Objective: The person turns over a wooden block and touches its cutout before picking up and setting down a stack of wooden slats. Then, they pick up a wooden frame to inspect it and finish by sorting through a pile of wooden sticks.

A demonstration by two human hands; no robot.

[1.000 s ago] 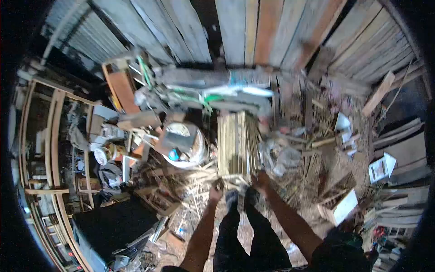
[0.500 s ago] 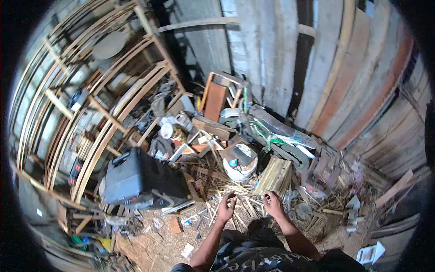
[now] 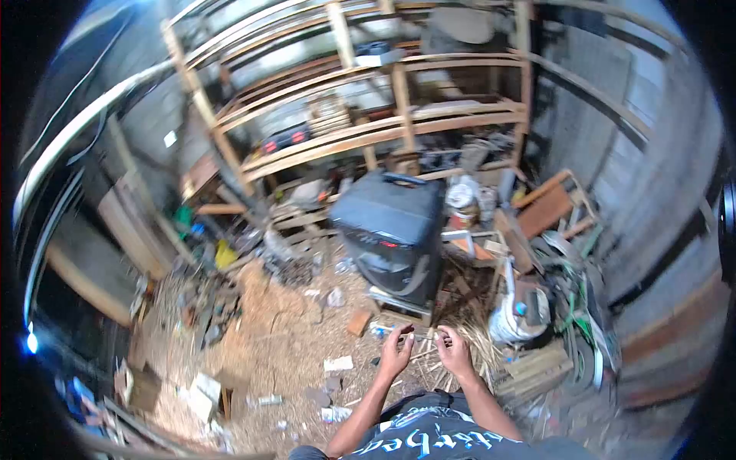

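My left hand [image 3: 395,352] and my right hand [image 3: 453,351] are raised side by side in front of my chest, fingers loosely curled, and nothing shows in either of them. Below them lies a litter of thin bamboo strips [image 3: 460,360] on the dirt floor. A bundle of cut slats [image 3: 537,368] rests on the ground to the right of my right hand. A big dark grey case [image 3: 391,230] stands just beyond my hands.
Wooden shelving [image 3: 368,115] runs along the back wall. A white bucket [image 3: 515,318] and a green-and-white machine [image 3: 583,307] sit at the right by the plank wall. Scraps, wood blocks and paper litter the sawdust floor [image 3: 284,322] to the left.
My view has swung left from the plank wall to the shelving. My hands have let go of the slat bundle, which now lies at the right, and have come close together.
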